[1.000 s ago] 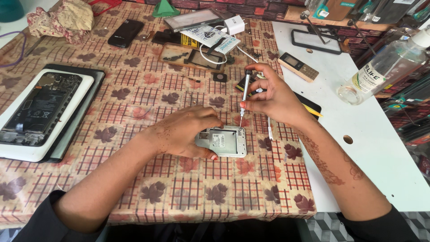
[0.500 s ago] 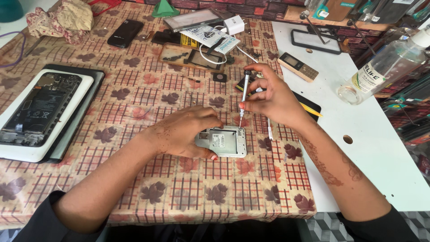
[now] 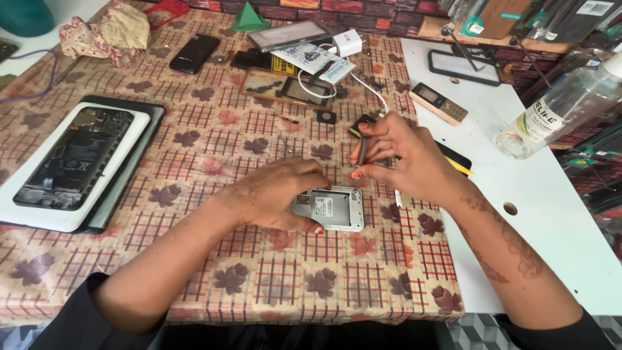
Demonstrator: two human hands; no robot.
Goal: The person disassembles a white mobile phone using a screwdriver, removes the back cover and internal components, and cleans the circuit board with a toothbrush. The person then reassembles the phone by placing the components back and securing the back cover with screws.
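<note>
Silver-grey metal showed on the small opened phone [image 3: 330, 209] that lay flat on the checked, leaf-patterned cloth [image 3: 214, 142] covering the counter. The left hand [image 3: 275, 194] lay over the phone's left end, its fingers [image 3: 311, 227] curled closed about that edge and pinning it to the cloth. The right hand [image 3: 405, 159] hovered just above and to the right of the phone, its fingers [image 3: 363, 172] pinched shut on a thin screwdriver [image 3: 361, 152] held nearly upright, the tip down at the phone's upper right corner; whether the tip actually touched the casing I could not tell.

To the left, well apart from the hands, a larger phone with its back off [image 3: 71, 159] rested on a white tray [image 3: 39, 217], dark circuitry exposed. Further up the cloth lay a black phone [image 3: 194, 53], a crumpled rag [image 3: 107, 34], a green triangular pick [image 3: 249, 18], a white charger plug [image 3: 348, 42] with its cable, and a shallow tray of parts [image 3: 288, 89]. On the bare white part of the counter [image 3: 551, 214] to the right sat a small keypad phone [image 3: 440, 104], a black frame [image 3: 463, 66] and a clear plastic bottle [image 3: 564, 110] lying tilted near the edge.
</note>
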